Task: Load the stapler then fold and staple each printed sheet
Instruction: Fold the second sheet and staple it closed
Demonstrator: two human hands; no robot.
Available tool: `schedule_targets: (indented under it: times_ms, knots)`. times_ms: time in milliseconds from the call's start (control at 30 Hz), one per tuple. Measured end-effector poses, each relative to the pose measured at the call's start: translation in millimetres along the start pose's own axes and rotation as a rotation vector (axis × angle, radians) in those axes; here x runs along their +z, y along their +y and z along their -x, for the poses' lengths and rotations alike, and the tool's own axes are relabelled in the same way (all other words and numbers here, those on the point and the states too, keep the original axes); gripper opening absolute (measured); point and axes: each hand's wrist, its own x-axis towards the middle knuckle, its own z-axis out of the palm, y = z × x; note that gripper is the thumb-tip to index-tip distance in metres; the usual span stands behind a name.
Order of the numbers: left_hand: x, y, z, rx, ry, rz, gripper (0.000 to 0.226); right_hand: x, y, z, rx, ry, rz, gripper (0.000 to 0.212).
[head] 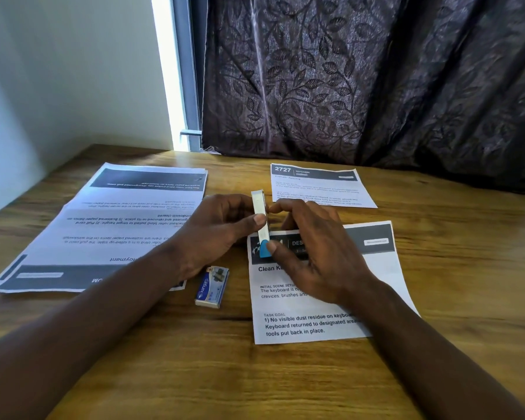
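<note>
So the stapler (261, 221) is up off the surface (285, 383), held between both hands right over the top edge of the near printed sheet (325, 298); it's a small white one with a blue end pointing back at the person. Left hand (215, 234) has a narrow grip on it, thumb pressed on the side, which looks like the steadying hand; right hand (312, 253) pinches it too, fingertips at the far side and thumb down at the blue end, so I'd guess that's the hand working the magazine open or shut. Can't tell whether staples are actually in yet; the stapler is a bit blurred.

The staple box (212, 287) sits just beside the left wrist, within easy reach, which makes sense if loading is the step in hand. A stack of sheets (103, 231) lies on the left, text upside down to the wearer, probably the to-do pile; a folded-looking sheet (319, 186) rests further back on the right, near the curtain (361, 80), though I can't see a staple in it.
</note>
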Motion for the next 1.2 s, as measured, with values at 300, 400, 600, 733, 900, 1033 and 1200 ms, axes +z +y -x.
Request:
schedule_targets:
  times_ms: [300,400,600,733,900,1033,1200]
  knots:
    - [3.4,1.1,-0.6,-0.007,-0.002,-0.088,0.018,3.5,-0.7,0.3,0.072,-0.062,-0.066,0.063]
    - [4.4,-1.4,-1.5,-0.008,0.006,-0.090,0.017,7.9,0.6,1.3,0.150,-0.131,-0.212,0.061]
    - [5.2,-2.2,-1.1,0.010,-0.012,-0.003,0.016,7.1,2.8,3.0,0.150,-0.100,-0.262,0.051]
    - [4.3,5.3,1.3,0.069,0.081,0.119,0.015,1.9,4.0,4.3,0.130,-0.045,-0.239,0.043]
    - [-18.6,2.1,-4.1,0.253,0.349,-0.568,0.031,3.2,12.3,5.1,0.103,0.028,-0.285,0.027]
    - [-28.9,-1.2,-4.0,0.307,0.304,-0.917,0.048,7.0,19.0,1.6,0.095,0.046,-0.312,0.014]
    - [-28.5,-7.2,-5.8,0.295,0.199,-1.038,0.043,5.1,19.1,0.6,0.082,0.073,-0.318,0.008]
